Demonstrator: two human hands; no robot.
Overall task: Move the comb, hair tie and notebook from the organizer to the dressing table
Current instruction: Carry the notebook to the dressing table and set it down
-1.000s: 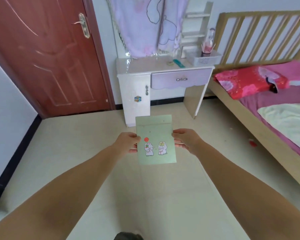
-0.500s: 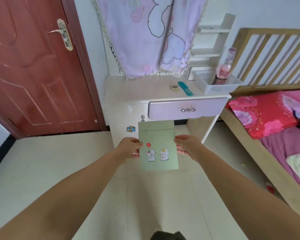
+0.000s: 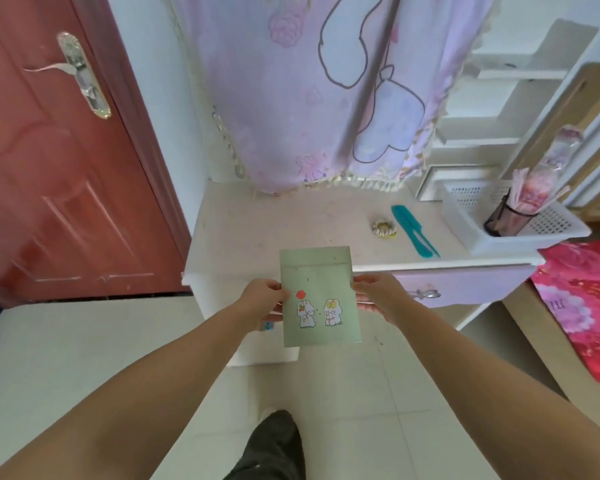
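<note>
I hold a pale green notebook (image 3: 320, 296) with two cartoon rabbits on its cover, flat in front of me, its far edge over the front of the white dressing table (image 3: 274, 223). My left hand (image 3: 262, 299) grips its left edge and my right hand (image 3: 378, 296) grips its right edge. On the table top lie a teal comb (image 3: 414, 230) and, just left of it, a pale hair tie (image 3: 383, 229). The white perforated organizer basket (image 3: 555, 223) stands on the table's right end.
A dark mesh cup with pink items (image 3: 510, 216) stands in the organizer. A lilac cloth (image 3: 309, 91) hangs over the table's back. A red door (image 3: 49, 161) is at the left, a bed with a red pillow (image 3: 582, 306) at the right. My dark shoe (image 3: 274, 441) is on the tiled floor.
I have walked closer to the dressing table with the notebook held in both hands; the table now fills the view and the notebook's far edge reaches over its front.
</note>
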